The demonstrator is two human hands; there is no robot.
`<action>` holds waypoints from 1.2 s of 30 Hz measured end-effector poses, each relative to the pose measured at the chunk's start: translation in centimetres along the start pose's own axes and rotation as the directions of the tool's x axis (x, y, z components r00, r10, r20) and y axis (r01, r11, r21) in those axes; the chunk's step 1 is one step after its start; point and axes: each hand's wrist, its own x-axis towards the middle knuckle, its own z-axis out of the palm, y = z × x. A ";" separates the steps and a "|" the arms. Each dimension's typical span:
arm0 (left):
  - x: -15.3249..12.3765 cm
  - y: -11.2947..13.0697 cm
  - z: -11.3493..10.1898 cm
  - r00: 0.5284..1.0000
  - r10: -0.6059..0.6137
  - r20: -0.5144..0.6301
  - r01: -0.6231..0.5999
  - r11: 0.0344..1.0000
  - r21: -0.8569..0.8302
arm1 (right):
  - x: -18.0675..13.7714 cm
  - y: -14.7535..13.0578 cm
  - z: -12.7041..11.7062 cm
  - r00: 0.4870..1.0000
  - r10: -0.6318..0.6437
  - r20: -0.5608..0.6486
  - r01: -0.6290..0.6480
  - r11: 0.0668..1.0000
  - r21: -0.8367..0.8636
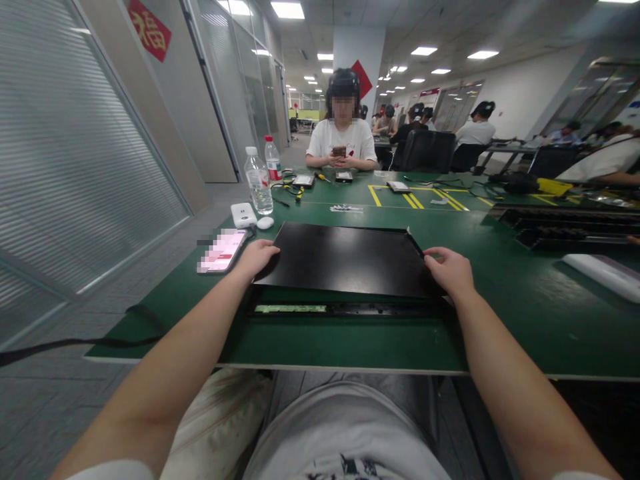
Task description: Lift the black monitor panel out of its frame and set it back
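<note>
A flat black panel (pixel 350 257) spans the space between my two hands, slightly raised and tilted over the green table. My left hand (pixel 261 257) grips its left edge, fingers closed and partly hidden beneath. On the opposite side my right hand (pixel 450 269) pinches the right edge between thumb and fingers. Below the panel's near edge lies a long dark strip (pixel 370 310), with a pale green section on its left part. Whether the strip is joined to the panel cannot be made out.
Left on the green table (pixel 345 343) are a phone (pixel 223 251), a white box (pixel 243 215), a white mouse (pixel 265 223) and a water bottle (pixel 259 183). Black metal parts (pixel 565 227) and a white bar (pixel 603 275) lie right. Across sits a person (pixel 341 140) holding a phone.
</note>
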 end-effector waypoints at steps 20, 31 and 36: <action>-0.3 0.1 0.0 1.000 0.008 0.024 -0.008 1.000 -0.011 | 0.4 0.5 0.1 0.994 0.091 0.057 -0.094 0.994 0.050; -1.1 1.1 0.2 1.000 -0.008 -0.002 0.008 1.000 0.018 | 0.9 1.8 0.7 0.996 0.075 0.043 -0.079 0.992 0.096; -1.3 1.3 0.2 1.000 -0.008 -0.016 0.008 1.000 0.022 | 0.6 1.2 0.4 0.999 0.030 0.037 -0.032 0.997 0.064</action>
